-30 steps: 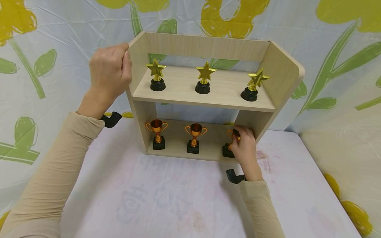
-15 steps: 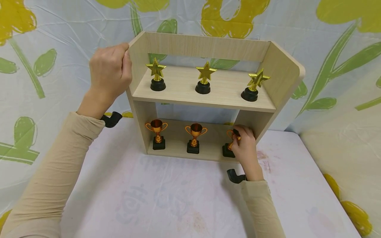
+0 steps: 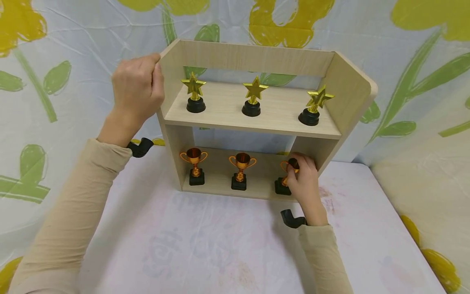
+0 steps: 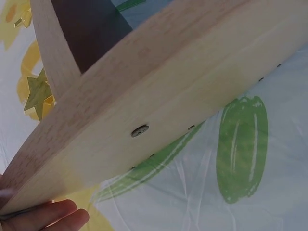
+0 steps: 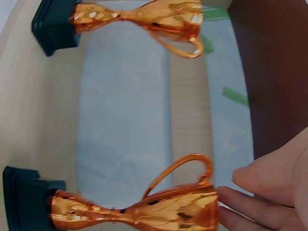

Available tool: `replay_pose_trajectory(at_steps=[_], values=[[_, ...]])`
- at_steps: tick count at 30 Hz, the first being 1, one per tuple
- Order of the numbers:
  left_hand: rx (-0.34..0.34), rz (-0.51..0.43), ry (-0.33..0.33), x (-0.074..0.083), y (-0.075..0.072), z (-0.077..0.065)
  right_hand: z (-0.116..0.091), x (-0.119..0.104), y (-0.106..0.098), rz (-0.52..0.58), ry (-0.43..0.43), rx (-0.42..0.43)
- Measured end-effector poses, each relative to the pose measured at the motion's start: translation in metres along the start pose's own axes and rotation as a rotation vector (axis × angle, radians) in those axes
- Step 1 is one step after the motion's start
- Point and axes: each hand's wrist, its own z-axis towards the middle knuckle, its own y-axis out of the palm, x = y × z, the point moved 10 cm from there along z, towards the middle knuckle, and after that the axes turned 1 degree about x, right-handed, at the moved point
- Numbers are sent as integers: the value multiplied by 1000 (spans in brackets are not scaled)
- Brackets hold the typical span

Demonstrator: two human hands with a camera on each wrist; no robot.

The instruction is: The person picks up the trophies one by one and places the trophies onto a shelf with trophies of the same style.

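My left hand [image 3: 137, 87] grips the upper left side panel of a pale wooden two-tier shelf [image 3: 253, 130]. In the left wrist view its fingertips [image 4: 67, 216] lie against the panel's outer face. On the lower tier, my right hand [image 3: 305, 179] is at the rightmost orange trophy cup [image 3: 282, 188], which stands upright on its black base. The right wrist view shows the thumb [image 5: 260, 178] apart from this cup [image 5: 168, 211], with fingers beside its rim; whether they touch it I cannot tell.
Two matching trophy cups, a middle one [image 3: 240, 169] and a left one [image 3: 196, 165], stand on the lower tier. Gold star trophies [image 3: 253, 98] on black bases line the upper tier. The shelf stands on a white-covered table [image 3: 205, 245] before a flowered cloth backdrop [image 3: 73, 36].
My right hand's fingers have spread from the rightmost trophy cup, and more of its bowl shows. The left hand keeps its hold on the shelf.
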Motion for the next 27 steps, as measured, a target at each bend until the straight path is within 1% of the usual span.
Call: replay_pose_trajectory(at_steps=[3,10,13,17,20,22,25,27], values=[[-12,5,0,0,0,0,1,-5,-3,20,4,-9],[-95,22,-11,-1,2,2,3,-22,-9,67,0,-41],[-149,18,-41,-3,3,3,3,-29,-9,78,-11,-65],[-233,7,-103,-7,5,1,2,-37,-15,104,-23,-76],[-276,4,-125,-7,6,-1,0,-43,-21,130,-29,-79],[-284,-1,-115,-5,5,-3,-2,-48,-24,142,-35,-85],[-274,0,-98,-1,-1,-8,-6,-54,-28,142,-53,-80],[-266,5,-109,3,-6,-13,-8,-58,-33,125,-75,-61]])
